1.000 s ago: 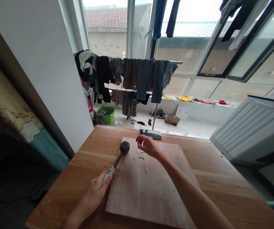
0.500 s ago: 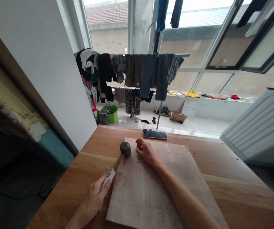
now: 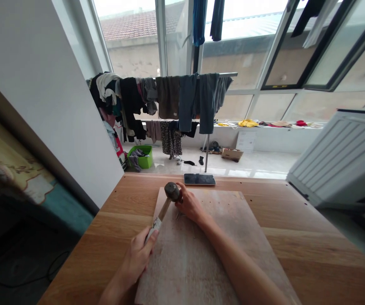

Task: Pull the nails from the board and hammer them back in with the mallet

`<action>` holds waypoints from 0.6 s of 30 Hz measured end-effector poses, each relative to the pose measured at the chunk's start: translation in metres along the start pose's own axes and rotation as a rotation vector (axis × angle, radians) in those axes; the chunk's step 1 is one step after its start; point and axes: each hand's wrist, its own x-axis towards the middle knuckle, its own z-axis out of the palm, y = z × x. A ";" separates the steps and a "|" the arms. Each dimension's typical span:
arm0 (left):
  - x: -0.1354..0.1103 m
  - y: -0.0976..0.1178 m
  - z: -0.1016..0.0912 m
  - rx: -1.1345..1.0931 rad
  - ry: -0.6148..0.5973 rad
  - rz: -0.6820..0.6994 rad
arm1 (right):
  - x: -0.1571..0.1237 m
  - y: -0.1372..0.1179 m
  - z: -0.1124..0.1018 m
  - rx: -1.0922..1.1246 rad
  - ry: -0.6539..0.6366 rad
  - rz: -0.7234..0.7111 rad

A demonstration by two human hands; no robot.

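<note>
My left hand (image 3: 140, 250) is wrapped round the pale, taped handle of a hammer (image 3: 171, 192). Its dark, blunt head is raised over the far left part of a worn wooden board (image 3: 176, 262). Right behind that head, my right hand (image 3: 190, 205) is at the board with its fingers curled in a pinch. The hammer head partly covers those fingertips, so what they hold cannot be made out. A few thin nails (image 3: 179, 216) lie on the board just below my right hand. Small dark spots run in a row along the board's far side.
The board lies on a wooden table (image 3: 106, 237). A phone (image 3: 199, 179) rests at the table's far edge. Beyond it stands a drying rack with clothes (image 3: 189, 99), a green basket (image 3: 146, 161) and a cardboard box (image 3: 231, 154). A white slatted panel (image 3: 325, 156) is at the right.
The hammer has swung up and right, so its head now overlaps my right hand's fingertips. My right hand stays at the same part of the board. The whole view has shifted slightly.
</note>
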 end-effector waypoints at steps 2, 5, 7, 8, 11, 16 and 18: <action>0.000 -0.001 0.003 -0.020 0.007 0.001 | 0.000 0.000 0.000 0.000 -0.002 -0.006; 0.000 -0.002 0.005 -0.017 0.018 0.001 | -0.001 -0.001 0.001 0.004 -0.008 -0.011; -0.002 -0.003 0.007 -0.027 0.019 -0.006 | 0.000 -0.001 -0.001 0.018 -0.015 -0.013; -0.003 -0.003 0.008 -0.047 0.023 -0.009 | 0.001 -0.001 -0.002 0.035 -0.021 -0.017; -0.006 -0.006 0.011 -0.140 0.061 -0.017 | 0.004 0.001 -0.016 0.030 -0.061 -0.014; -0.008 -0.011 0.015 -0.177 0.175 -0.016 | 0.006 -0.003 -0.055 -0.152 -0.227 -0.004; -0.007 -0.013 0.017 -0.153 0.198 -0.029 | 0.003 -0.008 -0.066 -0.201 -0.298 -0.024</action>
